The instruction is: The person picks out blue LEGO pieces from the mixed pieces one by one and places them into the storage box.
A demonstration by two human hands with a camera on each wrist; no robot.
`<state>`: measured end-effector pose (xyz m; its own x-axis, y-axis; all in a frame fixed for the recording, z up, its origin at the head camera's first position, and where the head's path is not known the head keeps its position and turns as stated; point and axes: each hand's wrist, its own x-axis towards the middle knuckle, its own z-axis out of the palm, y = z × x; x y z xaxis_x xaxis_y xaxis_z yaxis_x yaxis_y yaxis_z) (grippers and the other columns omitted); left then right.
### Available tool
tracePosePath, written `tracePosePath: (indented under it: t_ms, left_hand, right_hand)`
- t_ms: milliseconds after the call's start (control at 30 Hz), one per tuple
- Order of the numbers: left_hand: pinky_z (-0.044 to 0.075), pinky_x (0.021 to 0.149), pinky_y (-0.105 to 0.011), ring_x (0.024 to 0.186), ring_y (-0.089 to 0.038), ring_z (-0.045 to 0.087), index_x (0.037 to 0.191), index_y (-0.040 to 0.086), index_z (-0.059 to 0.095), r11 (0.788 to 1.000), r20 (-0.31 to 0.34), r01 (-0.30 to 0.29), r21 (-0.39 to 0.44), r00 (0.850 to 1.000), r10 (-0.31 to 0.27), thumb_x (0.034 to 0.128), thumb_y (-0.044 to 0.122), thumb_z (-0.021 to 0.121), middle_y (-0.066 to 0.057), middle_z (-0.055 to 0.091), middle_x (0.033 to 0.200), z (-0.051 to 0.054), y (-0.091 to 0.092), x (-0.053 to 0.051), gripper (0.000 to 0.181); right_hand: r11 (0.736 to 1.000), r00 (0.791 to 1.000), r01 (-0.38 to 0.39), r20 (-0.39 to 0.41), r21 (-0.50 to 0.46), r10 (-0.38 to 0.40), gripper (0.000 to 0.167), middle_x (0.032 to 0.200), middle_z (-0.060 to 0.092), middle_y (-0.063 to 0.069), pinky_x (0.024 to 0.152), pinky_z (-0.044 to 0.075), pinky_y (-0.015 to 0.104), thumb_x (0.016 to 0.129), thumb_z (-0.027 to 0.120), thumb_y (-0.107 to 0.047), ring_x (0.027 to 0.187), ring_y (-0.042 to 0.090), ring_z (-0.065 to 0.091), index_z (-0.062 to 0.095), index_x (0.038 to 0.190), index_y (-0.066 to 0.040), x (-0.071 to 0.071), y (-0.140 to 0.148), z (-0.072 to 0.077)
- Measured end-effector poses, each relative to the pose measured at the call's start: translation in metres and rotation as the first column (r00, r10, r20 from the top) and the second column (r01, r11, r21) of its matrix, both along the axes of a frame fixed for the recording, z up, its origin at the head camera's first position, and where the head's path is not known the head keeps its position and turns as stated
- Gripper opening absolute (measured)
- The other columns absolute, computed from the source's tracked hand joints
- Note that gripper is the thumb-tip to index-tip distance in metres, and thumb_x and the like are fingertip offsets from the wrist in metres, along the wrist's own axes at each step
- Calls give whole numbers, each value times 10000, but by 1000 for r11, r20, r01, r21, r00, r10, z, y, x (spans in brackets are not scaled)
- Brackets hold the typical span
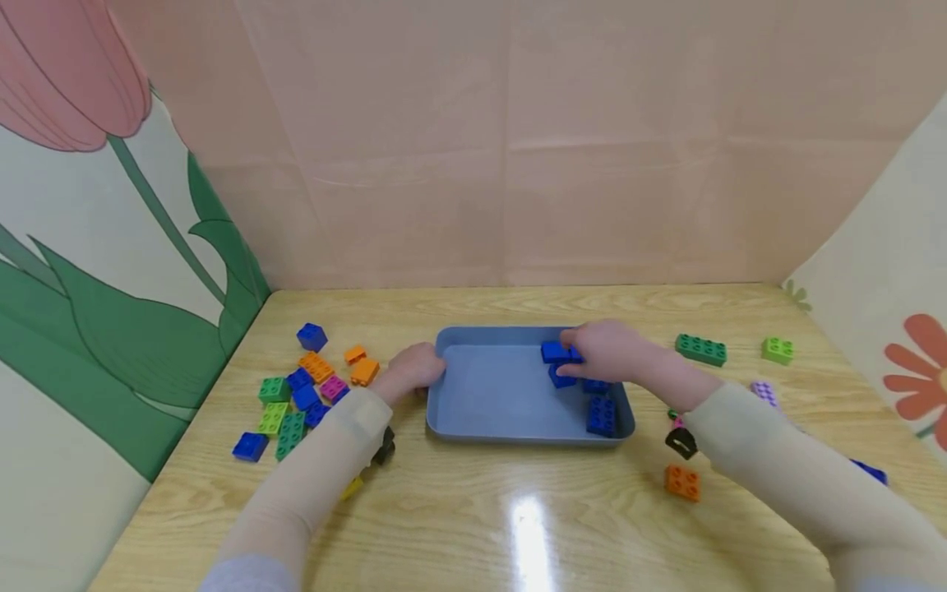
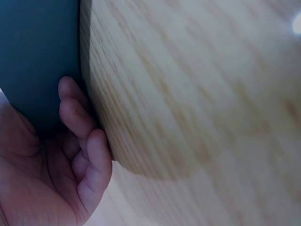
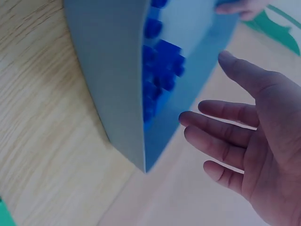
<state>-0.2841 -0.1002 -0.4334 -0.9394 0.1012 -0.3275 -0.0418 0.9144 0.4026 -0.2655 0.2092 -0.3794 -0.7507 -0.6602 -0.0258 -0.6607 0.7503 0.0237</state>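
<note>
Orange bricks (image 1: pixel 365 372) lie near the left hand (image 1: pixel 414 367) gripping the tray (image 1: pixel 491 399).

Head view: above and behind my fingers (image 1: pixel 580 335), set well back, facing forward and down; whole tray (image 1: pixel 484 395) in frame. Left wrist view: close on my left hand (image 2: pixel 49 169), facing tabletop (image 2: pixel 197 103) beside it. Right wrist view: close on my right hand (image 3: pixel 268 141), facing the tray; shares blue bricks (image 3: pixel 164 66) with head view.

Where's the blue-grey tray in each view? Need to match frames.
Head: blue-grey tray at centre, slightly below mid-height.
Left wrist: upper left, outer wall only, cut off by the frame.
Right wrist: upper middle, seen slanted, running off the top.
Shared landmark: left hand at the tray's left end.
</note>
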Motion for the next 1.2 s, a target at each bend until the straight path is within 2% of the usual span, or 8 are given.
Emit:
tracePosePath:
  t_ms: [133,333,567,733,867,967,1100,1200]
  left_hand:
    - [452,503,-298,549,-194,571,777,60,600,1000,-14,16,3,1000,-16,969,216,445,-75,593,664,-2,0,-2,292]
    - [453,509,-301,555,-197,571,770,60,600,1000,-19,19,12,1000,-19,967,218,441,-78,596,665,-3,-1,-1,298]
    - [459,509,-307,556,-204,575,777,55,603,1000,-20,10,18,1000,-10,961,216,443,-84,599,672,-2,-3,0,292]
    - [459,505,-307,553,-204,574,778,55,603,1000,-21,10,19,1000,-9,963,222,441,-84,603,672,-2,-5,0,297]
    - [461,507,-308,558,-205,576,789,53,603,1000,-30,4,22,1000,-3,960,225,444,-85,601,680,-3,-6,-1,290]
    - [461,507,-311,562,-210,577,793,50,602,1000,-32,1,25,999,0,957,221,445,-88,598,686,-2,-7,-2,284]
    - [463,510,-312,568,-212,577,801,48,604,1000,-22,2,29,1000,-1,957,214,440,-90,599,695,-2,-6,-1,281]
    - [461,508,-310,566,-211,578,800,47,606,1000,-19,2,31,1000,-2,956,215,439,-89,602,692,-3,-4,-1,284]
  right_hand:
    - [996,999,34,10,-87,-33,297,635,446,-67,524,354,286,884,699,-389,547,103,416,622,880,-103,11,14,12]
    - [984,993,116,10,-137,-116,389,829,643,-12,643,526,368,900,656,-458,684,122,587,661,1001,-82,26,44,20]
    - [969,980,180,-48,-171,-191,408,887,662,37,650,534,395,893,670,-445,726,186,625,668,1015,-56,44,77,21]
    - [941,964,259,-6,-218,-267,441,974,667,95,663,541,423,918,644,-425,777,235,646,648,1074,-12,58,106,19]
    - [904,930,367,54,-219,-365,553,1044,638,186,659,536,469,934,604,-461,793,286,643,595,1161,43,66,137,16]
    - [873,894,449,81,-189,-442,644,1069,604,272,649,525,503,934,585,-494,822,360,627,552,1203,90,71,162,14]
    - [816,830,557,137,-153,-541,745,1062,528,383,624,511,530,925,586,-516,858,480,574,501,1194,173,79,198,10]
    - [771,779,624,173,-124,-603,799,1044,469,440,580,501,502,911,601,-527,837,528,543,470,1157,221,86,223,5]
